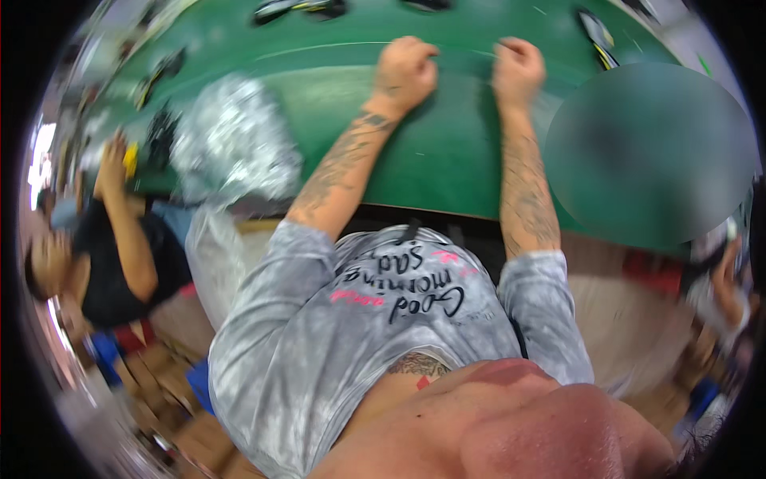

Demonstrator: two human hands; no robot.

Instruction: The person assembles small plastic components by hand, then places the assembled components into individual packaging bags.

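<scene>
Over the green table (431, 152), both forearms reach forward. My left hand (408, 76) is curled, its fingers bent in toward the middle. Across a gap from it, my right hand (519, 73) is curled as well, thumb side facing the left hand. Whether either set of fingers pinches something small or thin cannot be made out. Beyond the hands, at the far side of the table, lie dark items with yellow and light parts (302, 8), cut off by the picture's top edge. Another long black-and-yellow item (597, 38) rests to the right of my right hand.
A heap of crumpled clear plastic bags (235, 144) lies left of my left forearm, beside black items (163, 134). A person in a black top (120, 259) sits at the left. A large blurred disc (650, 152) covers the table's right side. Cardboard boxes (155, 375) stand at lower left.
</scene>
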